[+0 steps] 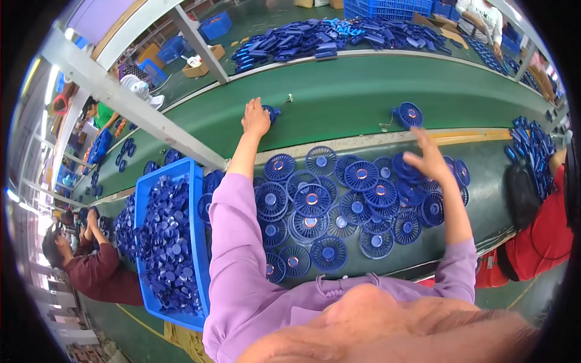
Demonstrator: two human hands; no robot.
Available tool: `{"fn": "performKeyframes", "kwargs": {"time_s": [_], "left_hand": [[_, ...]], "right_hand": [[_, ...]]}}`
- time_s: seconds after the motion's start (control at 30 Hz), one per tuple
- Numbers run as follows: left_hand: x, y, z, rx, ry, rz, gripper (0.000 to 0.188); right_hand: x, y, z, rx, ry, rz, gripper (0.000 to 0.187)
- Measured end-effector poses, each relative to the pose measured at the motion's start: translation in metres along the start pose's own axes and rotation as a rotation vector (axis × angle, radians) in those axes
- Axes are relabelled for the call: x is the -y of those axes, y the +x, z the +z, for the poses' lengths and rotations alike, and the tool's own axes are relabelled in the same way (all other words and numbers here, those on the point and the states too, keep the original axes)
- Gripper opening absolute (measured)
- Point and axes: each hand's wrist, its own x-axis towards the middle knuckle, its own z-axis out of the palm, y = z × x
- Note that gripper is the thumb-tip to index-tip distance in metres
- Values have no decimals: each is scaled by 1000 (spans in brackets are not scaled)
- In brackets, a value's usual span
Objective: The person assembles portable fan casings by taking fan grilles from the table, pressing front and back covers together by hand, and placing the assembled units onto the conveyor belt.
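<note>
Your left hand (256, 120) reaches to the upper centre of the frame, fingers stretched forward and close together beside a dark blue plastic piece with a round edge (271, 114); your hand partly hides it, and whether you grip it you cannot tell from this view. Your right hand (433, 161), right of centre, has its fingers spread and nothing in its grasp. Its fingertips are just below a round, slotted, blue plastic fan grille (411, 115) lying on the wide green conveyor belt (339, 91); contact is unclear. Between your forearms, a pile of round blue slotted grilles (311, 199) overlaps across the dark green worktable (487, 175). At left centre, a bright blue rectangular plastic bin (201, 242) holds small round blue plastic caps (166, 242).
</note>
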Motion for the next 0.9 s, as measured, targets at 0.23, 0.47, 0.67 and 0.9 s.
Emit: {"fn": "performKeyframes", "kwargs": {"time_s": [0.23, 0.47, 0.67, 0.9], "left_hand": [[9, 28, 26, 249, 315, -8, 36], [0, 1, 19, 16, -99, 250, 20], [-59, -66, -4, 56, -914, 21, 35], [-175, -167, -40, 440, -2009, -215, 46]], "right_hand": [[23, -44, 13, 77, -201, -102, 65], [37, -33, 6, -245, 8, -139, 27], [106, -11, 16, -108, 760, -13, 33], [167, -7, 38, -394, 631, -422, 47]]}}
